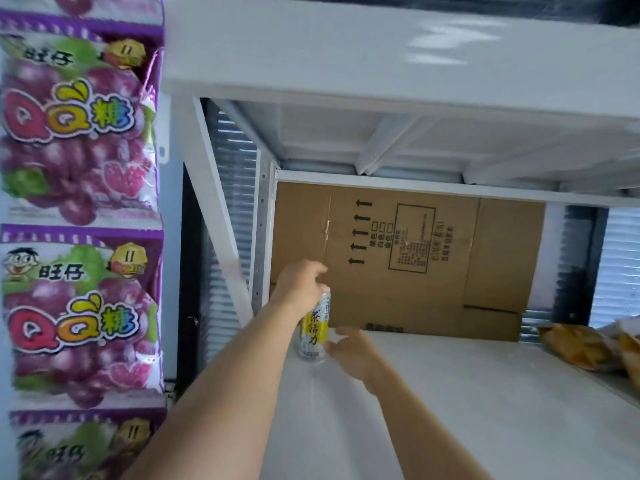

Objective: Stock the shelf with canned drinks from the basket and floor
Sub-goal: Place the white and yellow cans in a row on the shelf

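Placing a can at the back left of the shelf

I have the slim yellow-and-white can upright on the white shelf, just left of the frame's centre and close to the cardboard lining the back. My left hand is curled over its top, and my right hand is loosely spread by its base; I cannot tell whether it touches. I judge this to be the set-down step, with this the only can in sight. Next I'd let go cleanly without tipping it, then go for another can. The basket and floor are out of view. Purple candy bags hang at the left edge, and orange snack bags lie at the right.
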### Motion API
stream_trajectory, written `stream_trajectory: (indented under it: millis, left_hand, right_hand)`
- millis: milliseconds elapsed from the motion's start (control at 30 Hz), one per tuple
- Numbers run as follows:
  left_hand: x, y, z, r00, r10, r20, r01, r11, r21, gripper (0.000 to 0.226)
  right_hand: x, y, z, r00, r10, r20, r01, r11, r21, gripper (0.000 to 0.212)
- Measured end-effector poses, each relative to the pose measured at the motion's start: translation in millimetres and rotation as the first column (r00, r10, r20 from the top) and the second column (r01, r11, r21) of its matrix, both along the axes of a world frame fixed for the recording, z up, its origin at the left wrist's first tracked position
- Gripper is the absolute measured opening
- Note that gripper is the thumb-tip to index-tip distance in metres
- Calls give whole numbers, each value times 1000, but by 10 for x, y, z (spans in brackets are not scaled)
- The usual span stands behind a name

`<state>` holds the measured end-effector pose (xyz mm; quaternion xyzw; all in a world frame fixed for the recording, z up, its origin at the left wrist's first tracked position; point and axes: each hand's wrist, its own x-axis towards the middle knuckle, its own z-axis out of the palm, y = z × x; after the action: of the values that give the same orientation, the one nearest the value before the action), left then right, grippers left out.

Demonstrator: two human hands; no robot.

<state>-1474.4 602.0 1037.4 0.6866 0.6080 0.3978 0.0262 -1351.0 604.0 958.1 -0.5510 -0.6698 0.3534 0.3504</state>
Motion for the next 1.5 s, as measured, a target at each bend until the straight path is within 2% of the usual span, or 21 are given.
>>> stream_trajectory:
  millis: [67,167,233,400,500,600,733,900,1000,1067,1300,1400,1500]
  left_hand:
    - [32,-207,-23,983,12,184,-19,999,37,44]
    - [100,-566,-89,916,-5,400,-25,997,70,39]
    - [187,-813,-152,841,-52,539,4,996,90,37]
    - [334,-1357,-398,605,-178,776,180,980,85,27]
    - [339,-1753,-528,429,-240,871,300,947,113,15]
    - [289,-2198,-653,370,-227,901,323,941,104,13]
    - [278,-2801,-834,305,-183,934,291,952,92,21]
    - [258,-3741,-1115,330,-183,926,209,971,117,17]
    - [82,-4282,-1352,283,-171,944,121,983,142,23]
    - [-167,-4673,-1532,311,-142,940,44,990,135,24]
    - [-1203,-5992,-2104,308,62,949,-216,976,6,25]
    - [-1744,-6646,-2308,291,151,945,-313,948,-55,27]
    - [-2275,-7314,-2571,223,204,953,-415,905,-97,32]
  right_hand:
    - [101,-253,75,991,-57,-118,57,998,-1,13]
    - [205,-697,200,936,-100,-339,104,995,-5,19]
    - [233,-971,241,896,-104,-432,126,992,22,18]
    - [222,-1647,268,823,-134,-552,216,972,87,18]
    - [255,-2030,239,784,-132,-606,221,972,74,21]
    - [328,-2377,178,782,-117,-612,201,977,71,33]
    - [399,-2859,49,784,-63,-617,149,985,89,35]
    - [319,-3533,-269,781,45,-623,31,994,109,33]
    - [193,-3891,-481,760,135,-636,-87,990,106,30]
    - [1,-4140,-636,737,161,-657,-162,985,61,28]
    - [-915,-5039,-1142,658,257,-707,-398,917,-37,31]
    - [-1499,-5452,-1381,648,311,-696,-499,863,-78,34]
    - [-2152,-5901,-1662,634,378,-675,-599,792,-119,33]
